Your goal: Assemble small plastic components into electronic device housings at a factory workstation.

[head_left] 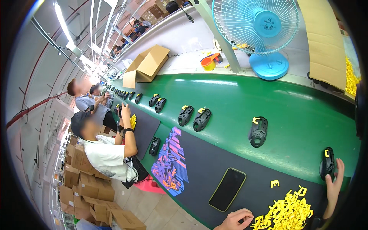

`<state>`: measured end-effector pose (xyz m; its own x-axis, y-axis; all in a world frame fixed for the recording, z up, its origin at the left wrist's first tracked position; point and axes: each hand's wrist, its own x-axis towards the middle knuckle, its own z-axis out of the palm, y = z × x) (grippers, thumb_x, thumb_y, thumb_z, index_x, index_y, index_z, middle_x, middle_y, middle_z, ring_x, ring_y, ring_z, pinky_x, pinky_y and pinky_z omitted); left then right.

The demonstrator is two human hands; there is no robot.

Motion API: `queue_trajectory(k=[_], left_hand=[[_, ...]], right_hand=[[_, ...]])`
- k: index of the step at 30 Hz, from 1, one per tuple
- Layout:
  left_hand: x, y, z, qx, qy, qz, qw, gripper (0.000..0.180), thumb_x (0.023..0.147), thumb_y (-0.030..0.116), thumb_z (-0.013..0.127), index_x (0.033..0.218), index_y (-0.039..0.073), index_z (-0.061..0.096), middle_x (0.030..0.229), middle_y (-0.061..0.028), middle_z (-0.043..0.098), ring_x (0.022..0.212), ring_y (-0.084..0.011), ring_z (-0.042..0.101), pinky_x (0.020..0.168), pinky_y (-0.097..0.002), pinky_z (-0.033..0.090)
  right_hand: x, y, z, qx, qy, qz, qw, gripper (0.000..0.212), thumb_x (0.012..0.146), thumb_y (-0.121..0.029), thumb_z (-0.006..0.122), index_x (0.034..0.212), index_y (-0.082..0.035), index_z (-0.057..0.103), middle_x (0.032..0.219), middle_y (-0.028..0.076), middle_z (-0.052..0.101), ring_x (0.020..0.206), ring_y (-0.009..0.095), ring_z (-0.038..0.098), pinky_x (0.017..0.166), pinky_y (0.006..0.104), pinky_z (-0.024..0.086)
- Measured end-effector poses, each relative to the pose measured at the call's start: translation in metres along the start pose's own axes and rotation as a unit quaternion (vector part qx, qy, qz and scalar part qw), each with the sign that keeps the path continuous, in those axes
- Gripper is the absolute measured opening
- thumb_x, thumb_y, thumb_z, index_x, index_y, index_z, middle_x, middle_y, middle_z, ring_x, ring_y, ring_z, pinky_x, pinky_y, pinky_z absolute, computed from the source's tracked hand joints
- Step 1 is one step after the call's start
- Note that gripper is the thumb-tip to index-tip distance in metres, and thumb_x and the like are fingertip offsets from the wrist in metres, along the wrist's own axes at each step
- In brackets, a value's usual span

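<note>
At the right end of the green belt, my right hand [335,184] has its thumb and fingers around the near end and right side of a black mouse shell [326,165] with a yellow clip on it. My left hand [234,220] rests low on the dark mat [205,153], its fingers curled together; whatever they hold, if anything, is hidden. Between my hands lies a heap of small yellow plastic clips [285,211]. One loose yellow clip [275,184] sits apart, above the heap. Left of it a phone [228,189] with a dark screen lies flat.
More black shells with yellow clips, such as this one [258,132], line the green belt [226,92]. A blue fan [268,66] and an open carton [147,65] stand beyond it. A co-worker [111,153] handles a shell at the left; cardboard boxes [86,172] are stacked behind.
</note>
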<state>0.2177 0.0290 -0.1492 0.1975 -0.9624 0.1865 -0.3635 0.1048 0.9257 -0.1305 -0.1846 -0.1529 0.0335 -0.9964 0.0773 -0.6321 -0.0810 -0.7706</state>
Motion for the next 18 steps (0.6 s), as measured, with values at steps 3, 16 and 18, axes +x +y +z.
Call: queue_trajectory(k=[3, 16, 18], left_hand=[[-0.001, -0.001, 0.001, 0.005, -0.005, -0.003, 1.0, 0.003, 0.082, 0.004, 0.065, 0.08, 0.001, 0.064, 0.08, -0.0101, 0.063, 0.056, -0.019, 0.058, 0.05, -0.0273, 0.044], [0.003, 0.0, 0.001, 0.007, 0.009, 0.01, 1.0, 0.003, 0.082, 0.004, 0.065, 0.08, 0.002, 0.064, 0.079, -0.0098, 0.063, 0.056, -0.0202, 0.058, 0.05, -0.0282, 0.044], [0.003, -0.001, 0.001, 0.013, 0.009, 0.013, 1.0, 0.003, 0.082, 0.004, 0.065, 0.08, 0.002, 0.064, 0.079, -0.0098, 0.063, 0.056, -0.0202, 0.058, 0.05, -0.0283, 0.044]], right_hand=[[-0.001, -0.03, 0.007, -0.08, -0.024, -0.1, 0.992, 0.075, 0.065, -0.003, 0.06, 0.138, -0.006, 0.046, 0.146, 0.016, 0.038, 0.136, 0.034, 0.036, 0.113, 0.0426, 0.027], [-0.012, -0.06, -0.003, -0.127, -0.111, -0.139, 0.976, 0.055, 0.085, -0.023, 0.056, 0.134, -0.001, 0.048, 0.147, 0.022, 0.036, 0.139, 0.038, 0.031, 0.114, 0.0454, 0.022], [-0.024, -0.079, 0.001, -0.133, -0.186, -0.167, 0.959, 0.055, 0.087, -0.03, 0.054, 0.133, 0.0, 0.049, 0.149, 0.024, 0.035, 0.14, 0.041, 0.029, 0.114, 0.0492, 0.02]])
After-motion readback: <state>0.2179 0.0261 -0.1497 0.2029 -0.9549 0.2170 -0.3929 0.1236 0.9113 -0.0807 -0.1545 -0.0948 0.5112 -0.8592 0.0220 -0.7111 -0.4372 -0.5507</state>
